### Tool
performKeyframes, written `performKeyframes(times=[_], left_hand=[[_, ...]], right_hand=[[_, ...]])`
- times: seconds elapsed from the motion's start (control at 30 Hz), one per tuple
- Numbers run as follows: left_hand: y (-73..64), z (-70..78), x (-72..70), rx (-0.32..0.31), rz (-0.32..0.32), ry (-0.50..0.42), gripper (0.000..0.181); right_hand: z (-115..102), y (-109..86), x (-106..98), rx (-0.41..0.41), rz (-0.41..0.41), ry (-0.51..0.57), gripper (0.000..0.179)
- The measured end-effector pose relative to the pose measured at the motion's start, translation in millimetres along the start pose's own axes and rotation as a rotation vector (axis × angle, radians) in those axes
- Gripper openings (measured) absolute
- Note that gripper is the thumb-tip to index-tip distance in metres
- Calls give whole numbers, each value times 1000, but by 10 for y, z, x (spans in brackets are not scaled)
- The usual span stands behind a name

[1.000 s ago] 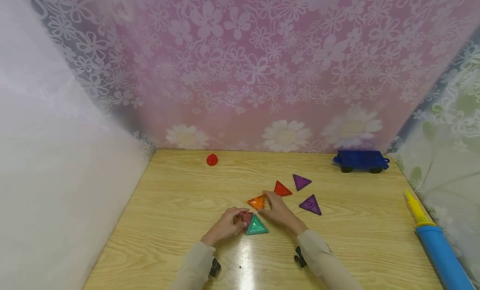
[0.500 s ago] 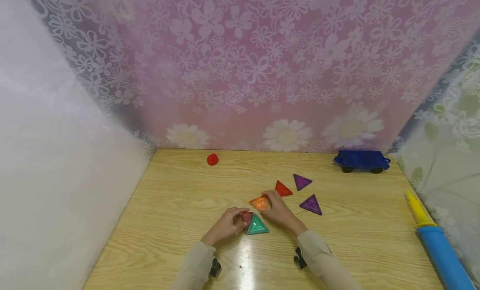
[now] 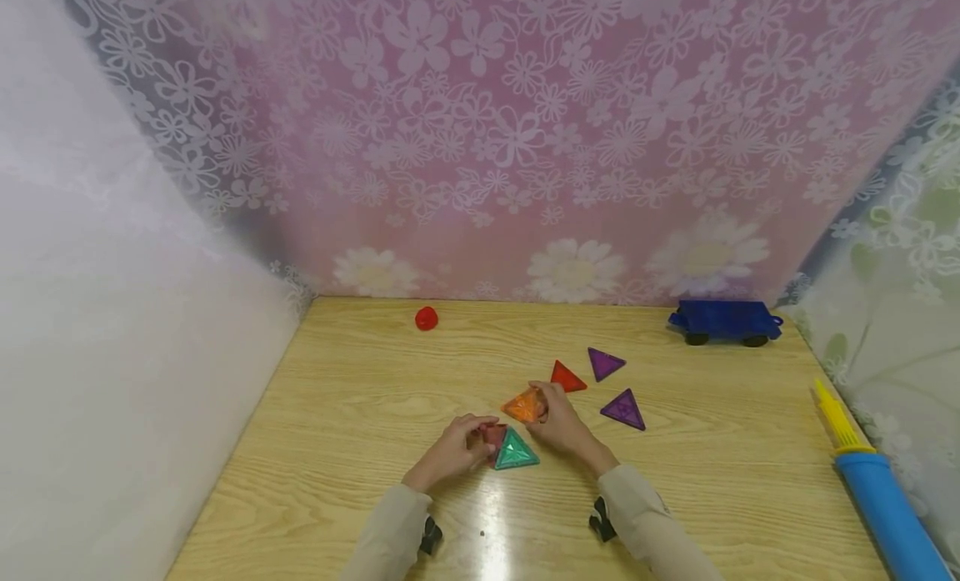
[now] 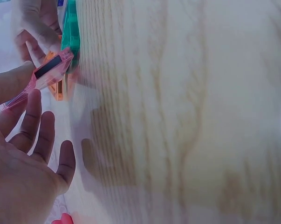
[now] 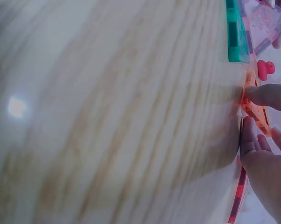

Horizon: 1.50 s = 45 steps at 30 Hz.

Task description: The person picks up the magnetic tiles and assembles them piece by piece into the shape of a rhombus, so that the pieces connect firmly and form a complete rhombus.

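Your left hand pinches the pink tile, your right hand pinches the orange tile; both are translucent.

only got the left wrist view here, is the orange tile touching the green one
observer: No. In the head view a strip of bare table shows between the orange tile and the green tile.
operator: ok, any tile just past the right hand
observer: Yes, the head view has a red tile there.
operator: and further to the right
observer: Two purple tiles, lying apart from each other.
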<state>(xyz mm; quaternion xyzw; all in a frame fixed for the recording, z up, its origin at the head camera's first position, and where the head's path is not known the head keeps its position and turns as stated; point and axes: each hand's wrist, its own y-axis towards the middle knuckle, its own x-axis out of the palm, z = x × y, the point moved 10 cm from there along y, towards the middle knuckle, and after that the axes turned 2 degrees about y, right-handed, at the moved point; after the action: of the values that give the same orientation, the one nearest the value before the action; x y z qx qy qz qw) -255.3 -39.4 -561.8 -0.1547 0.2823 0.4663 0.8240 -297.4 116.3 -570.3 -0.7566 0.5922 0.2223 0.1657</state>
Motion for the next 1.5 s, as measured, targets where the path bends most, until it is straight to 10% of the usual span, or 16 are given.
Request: performKeyframes(times=[0.47, 1.03, 1.5], left_hand=[[-10, -14, 1, -9, -10, -25, 43], [3, -75, 15, -42, 0, -34, 43], [15, -85, 37, -55, -3, -32, 41]], right_hand=[[-1, -75, -25, -63, -46, 163, 58], [102, -304, -39, 109, 43, 332, 51], [52, -336, 2, 68, 25, 246, 49]])
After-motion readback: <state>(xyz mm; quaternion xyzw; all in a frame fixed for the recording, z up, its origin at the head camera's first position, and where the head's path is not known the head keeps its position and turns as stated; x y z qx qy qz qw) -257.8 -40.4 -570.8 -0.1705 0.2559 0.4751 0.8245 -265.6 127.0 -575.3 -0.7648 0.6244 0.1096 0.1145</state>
